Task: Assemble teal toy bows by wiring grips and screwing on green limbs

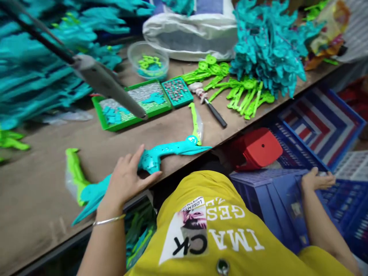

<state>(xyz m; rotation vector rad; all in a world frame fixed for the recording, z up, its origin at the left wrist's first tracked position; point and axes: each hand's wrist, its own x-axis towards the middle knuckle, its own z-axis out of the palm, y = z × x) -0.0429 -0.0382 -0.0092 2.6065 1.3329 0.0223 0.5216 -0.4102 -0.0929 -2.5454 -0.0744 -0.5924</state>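
Observation:
My left hand lies on a teal plastic toy piece at the front edge of the brown workbench, fingers spread and curled over it. A second teal piece and a lime-green part lie just left of the hand. My right hand reaches down to the right and rests on the rim of a blue plastic crate, its fingers over the edge. A lime-green curved part lies past the teal piece.
A green tray and a small teal tray hold small parts. A dark-handled tool, a clear bowl, piles of teal pieces and green pieces, a red stool, a metal arm.

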